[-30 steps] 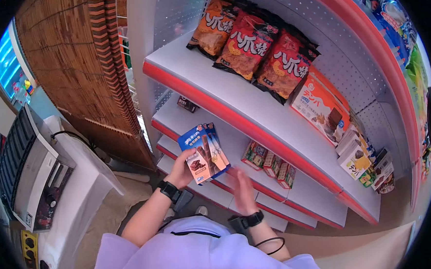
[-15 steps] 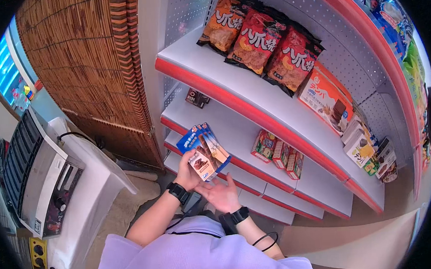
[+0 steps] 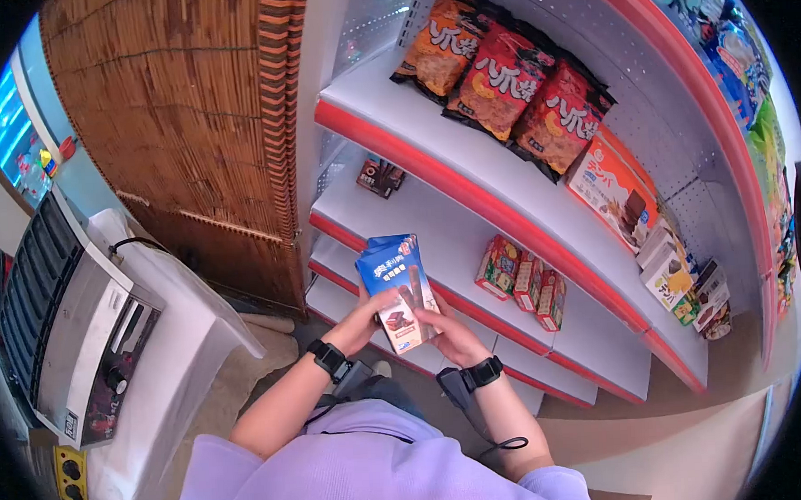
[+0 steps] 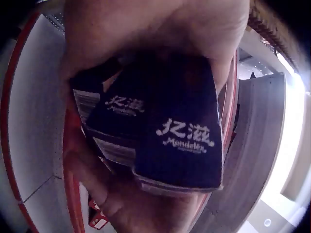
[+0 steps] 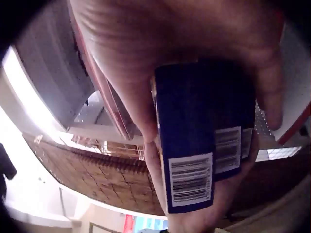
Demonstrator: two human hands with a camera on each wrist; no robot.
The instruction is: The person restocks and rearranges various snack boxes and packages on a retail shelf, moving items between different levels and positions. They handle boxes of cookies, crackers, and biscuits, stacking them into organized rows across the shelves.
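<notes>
Several flat blue boxes (image 3: 402, 291) with chocolate pictures are stacked and slightly fanned between both hands, in front of the lower shelves. My left hand (image 3: 360, 321) grips their left side, its thumb across the front one. From the right, my right hand (image 3: 453, 335) holds the lower right edge, thumb on the front face. Blue box ends (image 4: 180, 141) with white lettering fill the middle of the left wrist view, the palm above them. In the right wrist view the blue sides (image 5: 189, 141) show barcodes, between thumb and fingers.
Black-edged snack bags (image 3: 502, 77) lie on the upper shelf, beside an orange box (image 3: 613, 189) and small packets. Red and green boxes (image 3: 522, 282) and a dark box (image 3: 379, 177) sit on the shelf below. A bamboo screen (image 3: 176, 108) and a grey machine (image 3: 87, 321) stand at left.
The right hand has come in from the boxes' lower right and now holds them too. The stack is turned more upright and its boxes are closer together. The head view has shifted slightly.
</notes>
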